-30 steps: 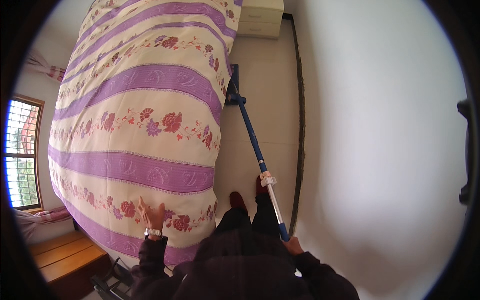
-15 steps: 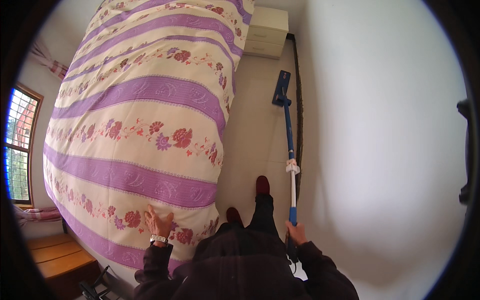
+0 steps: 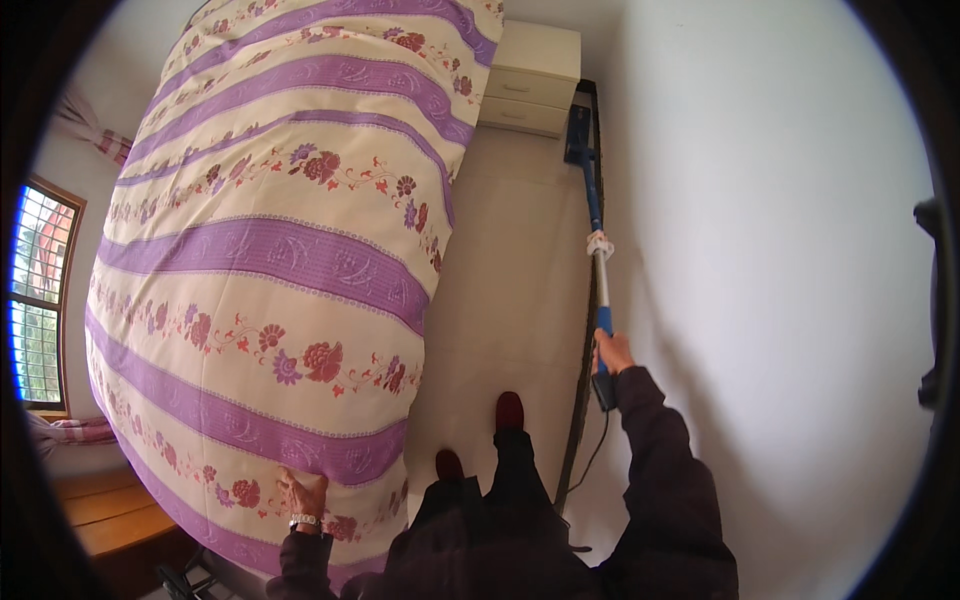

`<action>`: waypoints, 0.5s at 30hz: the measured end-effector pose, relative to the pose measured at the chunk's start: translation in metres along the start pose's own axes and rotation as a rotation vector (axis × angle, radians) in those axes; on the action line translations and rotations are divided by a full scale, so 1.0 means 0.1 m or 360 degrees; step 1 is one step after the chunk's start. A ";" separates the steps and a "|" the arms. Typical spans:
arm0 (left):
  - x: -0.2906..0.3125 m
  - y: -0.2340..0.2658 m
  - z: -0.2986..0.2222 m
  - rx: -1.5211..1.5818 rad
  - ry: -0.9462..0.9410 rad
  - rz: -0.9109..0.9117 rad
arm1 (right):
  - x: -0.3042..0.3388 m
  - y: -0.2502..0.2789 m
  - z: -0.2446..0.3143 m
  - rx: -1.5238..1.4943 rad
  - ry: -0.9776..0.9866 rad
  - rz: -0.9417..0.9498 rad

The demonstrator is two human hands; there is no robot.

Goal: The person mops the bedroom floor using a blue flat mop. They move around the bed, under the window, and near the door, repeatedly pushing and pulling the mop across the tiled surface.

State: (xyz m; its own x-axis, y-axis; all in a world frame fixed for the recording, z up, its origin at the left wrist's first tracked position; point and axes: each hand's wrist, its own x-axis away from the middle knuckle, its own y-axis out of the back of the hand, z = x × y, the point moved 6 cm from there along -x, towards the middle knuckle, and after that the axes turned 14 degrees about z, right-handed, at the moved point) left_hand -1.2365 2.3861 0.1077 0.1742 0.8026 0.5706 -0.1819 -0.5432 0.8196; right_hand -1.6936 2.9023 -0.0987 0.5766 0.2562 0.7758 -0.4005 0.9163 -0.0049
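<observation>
My right hand (image 3: 613, 352) is wrapped around the blue grip of a long-handled flat mop (image 3: 601, 285). Its pole is blue and silver, with a white clamp-like piece (image 3: 599, 245) partway along. The dark blue mop head (image 3: 578, 135) lies on the floor at the far end, between the drawer cabinet and the wall. A thin cord (image 3: 597, 452) hangs from the handle's near end. To the left, my left hand (image 3: 302, 494), with a watch at the wrist, rests on the flowered, purple-striped bedspread (image 3: 260, 260). Its fingers are partly stretched out, and nothing shows in them.
A cream drawer cabinet (image 3: 527, 75) stands at the far end of a narrow strip of pale floor (image 3: 490, 270) between bed and white wall (image 3: 760, 250). Dark skirting (image 3: 577, 420) runs along the wall's foot. A wooden bench-like piece (image 3: 110, 515) sits at the lower left, below a window (image 3: 45, 290).
My right hand has reached forward, sliding the mop head farther away to the cabinet's corner by the wall. My left hand's fingers are less spread on the bedspread.
</observation>
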 end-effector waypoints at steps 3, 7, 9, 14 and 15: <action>-0.04 -0.02 -0.06 -0.0044 0.0090 0.0045 | -0.56 0.29 0.53 0.0241 0.0035 -0.0019; -0.12 -0.05 -0.06 -0.0114 0.0182 0.0093 | -0.94 0.47 1.08 0.0292 0.0037 -0.0159; -0.16 -0.06 -0.04 -0.0139 0.0143 0.0060 | -1.02 0.41 1.10 0.0166 -0.0162 -0.0008; -0.20 -0.10 0.03 -0.0143 0.0125 0.0055 | -0.99 0.30 0.73 0.0384 -0.0033 -0.0005; -0.19 -0.10 0.02 -0.0149 0.0120 0.0075 | -0.95 0.26 0.53 0.0396 -0.0027 -0.0011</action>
State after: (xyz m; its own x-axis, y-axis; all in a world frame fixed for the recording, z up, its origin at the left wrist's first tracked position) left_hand -1.2366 2.3754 0.0887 0.0909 0.7949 0.5999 -0.2783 -0.5581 0.7817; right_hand -1.7967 2.8859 -0.1391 0.5689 0.2430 0.7857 -0.5609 0.8133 0.1546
